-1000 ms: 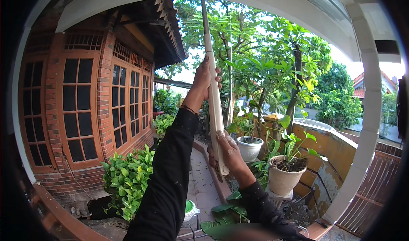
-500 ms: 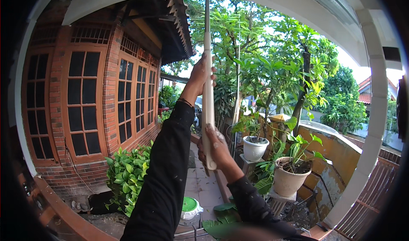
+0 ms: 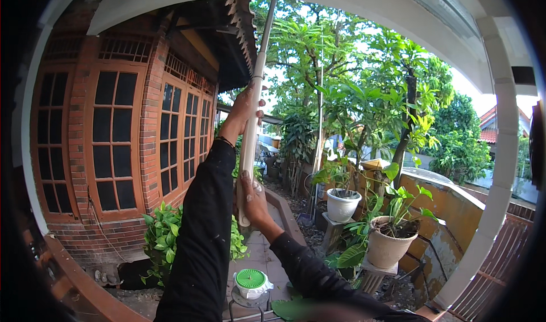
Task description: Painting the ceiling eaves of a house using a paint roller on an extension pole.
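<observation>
Gripping a tilted pale pole [image 3: 250, 137]: left hand [image 3: 243, 110] clamped higher up, right hand [image 3: 253, 199] clamped near its lower end; green-lidded white tub [image 3: 251, 280] stands below.

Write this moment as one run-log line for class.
left hand: grips pole | right hand: grips pole near lower end | pole: raised, tilted | green-topped container: on stand | white pot, beige pot: at right

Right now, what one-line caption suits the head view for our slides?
Left fingers grip a pale pole above the right fingers, brick wall at left, potted plants at right.
</observation>
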Tool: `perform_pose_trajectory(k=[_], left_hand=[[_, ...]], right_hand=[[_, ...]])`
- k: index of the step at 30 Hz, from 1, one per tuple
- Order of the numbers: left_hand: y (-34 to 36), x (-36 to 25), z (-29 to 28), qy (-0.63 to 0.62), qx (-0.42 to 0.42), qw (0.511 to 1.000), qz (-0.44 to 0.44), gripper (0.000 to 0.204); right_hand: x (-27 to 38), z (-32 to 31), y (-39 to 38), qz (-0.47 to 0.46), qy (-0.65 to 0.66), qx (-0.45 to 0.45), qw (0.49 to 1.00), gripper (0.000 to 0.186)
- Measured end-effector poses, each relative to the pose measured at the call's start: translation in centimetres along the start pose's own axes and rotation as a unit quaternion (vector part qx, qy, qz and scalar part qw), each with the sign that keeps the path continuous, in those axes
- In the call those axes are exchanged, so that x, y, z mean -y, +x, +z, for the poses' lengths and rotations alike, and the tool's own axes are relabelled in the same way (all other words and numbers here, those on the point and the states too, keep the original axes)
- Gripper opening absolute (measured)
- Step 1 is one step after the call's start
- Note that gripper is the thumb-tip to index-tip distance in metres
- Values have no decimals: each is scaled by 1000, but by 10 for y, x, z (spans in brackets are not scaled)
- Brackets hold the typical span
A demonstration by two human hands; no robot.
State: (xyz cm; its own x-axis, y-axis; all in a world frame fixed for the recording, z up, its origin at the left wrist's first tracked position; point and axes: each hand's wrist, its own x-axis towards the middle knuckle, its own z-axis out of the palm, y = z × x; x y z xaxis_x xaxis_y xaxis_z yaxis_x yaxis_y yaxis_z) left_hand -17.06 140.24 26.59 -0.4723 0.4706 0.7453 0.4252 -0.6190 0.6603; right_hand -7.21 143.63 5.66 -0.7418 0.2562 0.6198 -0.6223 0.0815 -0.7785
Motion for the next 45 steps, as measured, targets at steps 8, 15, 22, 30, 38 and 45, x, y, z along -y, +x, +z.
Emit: perform_pose_trajectory(k=[8, 15, 22, 30, 38, 45], left_hand=[[-5, -1, -41, 97, -71, 993, -7, 54], [-9, -11, -29, 107, -78, 991, -6, 53], [-2, -18, -55, 130, -93, 987, -15, 50], [-5, -5, -57, 140, -105, 984, -35, 54], [-6, -12, -4, 124, -98, 988, -3, 50], [-10, -11, 3, 113, -90, 989, 12, 50]], right_hand=[[-12, 36, 12, -8, -70, -9, 997, 52], [-26, 40, 19, -18, -43, -6, 999, 46], [-17, 60, 25, -25, -67, 3, 997, 55], [-23, 52, 22, -1, -22, 8, 1000, 53], [-7, 9, 8, -5, 33, 33, 999, 42], [-6, 2, 5, -11, 25, 34, 999, 41]])
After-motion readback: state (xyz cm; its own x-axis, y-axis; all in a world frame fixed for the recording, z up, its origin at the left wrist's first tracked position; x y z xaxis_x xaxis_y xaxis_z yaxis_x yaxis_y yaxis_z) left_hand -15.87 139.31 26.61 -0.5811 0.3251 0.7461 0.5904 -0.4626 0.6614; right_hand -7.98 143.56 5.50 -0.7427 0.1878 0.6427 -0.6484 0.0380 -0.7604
